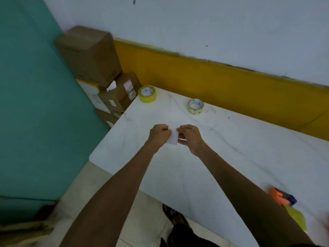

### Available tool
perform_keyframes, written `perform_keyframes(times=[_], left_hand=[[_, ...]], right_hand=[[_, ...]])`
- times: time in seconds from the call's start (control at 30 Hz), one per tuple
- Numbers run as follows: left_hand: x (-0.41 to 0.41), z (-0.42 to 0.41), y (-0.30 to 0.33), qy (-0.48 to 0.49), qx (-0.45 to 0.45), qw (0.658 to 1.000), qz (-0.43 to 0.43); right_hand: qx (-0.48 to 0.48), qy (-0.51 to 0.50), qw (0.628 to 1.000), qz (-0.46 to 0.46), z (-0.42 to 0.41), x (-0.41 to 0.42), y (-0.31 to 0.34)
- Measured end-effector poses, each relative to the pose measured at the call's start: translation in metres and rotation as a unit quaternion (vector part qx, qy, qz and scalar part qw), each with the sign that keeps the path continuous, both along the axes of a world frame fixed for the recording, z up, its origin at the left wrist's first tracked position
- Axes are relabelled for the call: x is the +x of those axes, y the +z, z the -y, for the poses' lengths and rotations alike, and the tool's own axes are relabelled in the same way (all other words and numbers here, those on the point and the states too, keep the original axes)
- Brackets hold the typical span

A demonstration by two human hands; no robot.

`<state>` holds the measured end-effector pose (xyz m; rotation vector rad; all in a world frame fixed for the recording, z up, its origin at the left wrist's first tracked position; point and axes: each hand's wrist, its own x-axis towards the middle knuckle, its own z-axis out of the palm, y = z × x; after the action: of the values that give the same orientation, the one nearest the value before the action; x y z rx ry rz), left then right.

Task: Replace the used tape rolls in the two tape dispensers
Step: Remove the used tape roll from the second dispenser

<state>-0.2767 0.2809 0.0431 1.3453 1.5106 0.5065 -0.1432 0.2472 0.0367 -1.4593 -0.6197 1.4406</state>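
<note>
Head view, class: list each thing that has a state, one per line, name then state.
Left hand: curled, pinching the white piece's left edge.
Right hand: curled, pinching its right edge.
White piece: held above the table between both hands.
Yellow tape roll: lying flat at the table's far corner, untouched.
Pale tape roll: lying flat, thin, untouched.
Orange dispenser: on the table's right, partly hidden by the right arm.

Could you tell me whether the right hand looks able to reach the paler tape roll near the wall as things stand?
Probably yes, once freed: the table between the right hand and the paler tape roll is bare, but both hands now pinch a white slip.
</note>
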Motion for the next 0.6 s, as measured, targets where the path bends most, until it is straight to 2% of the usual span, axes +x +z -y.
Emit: perform_keyframes(times=[0.37, 0.6], left_hand=[[0.014, -0.111, -0.019, -0.022, 0.015, 0.996, -0.083], [0.013, -0.161, -0.038, -0.043, 0.007, 0.994, -0.096]], right_hand=[[-0.050, -0.049, 0.997, -0.039, -0.120, 0.008, -0.045], [-0.060, -0.067, 0.995, -0.032, -0.168, 0.004, -0.061]])
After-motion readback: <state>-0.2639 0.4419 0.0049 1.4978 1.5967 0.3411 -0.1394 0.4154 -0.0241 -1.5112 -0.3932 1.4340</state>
